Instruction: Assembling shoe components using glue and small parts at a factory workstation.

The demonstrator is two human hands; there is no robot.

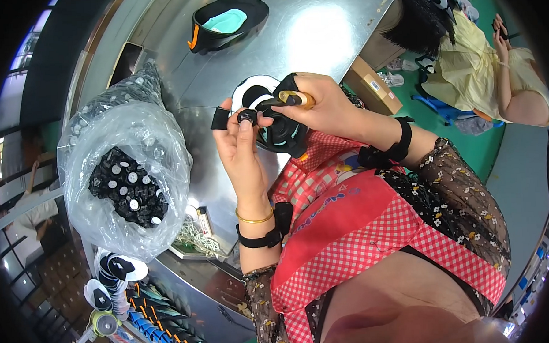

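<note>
My left hand (244,149) is closed, with thumb and fingers pinching a small round black dial (246,116). A thin dark cord runs leftward near the fingertips. My right hand (328,105) grips a hand tool with an amber handle (302,100) and a dark shaft; its tip points toward the dial, and its exact kind is hidden. Between and below both hands sits a black shoe (279,133) with teal accents and a white part (246,93) around its opening. Both hands wear black finger bands, and black straps are on the wrists.
A clear plastic bag (169,145) full of small black parts with white discs stands at the left. Another black shoe (255,13) lies at the far side of the metal table (190,71). A small tray (198,245) with pale cords is near my left elbow. Another person (522,81) sits at the right.
</note>
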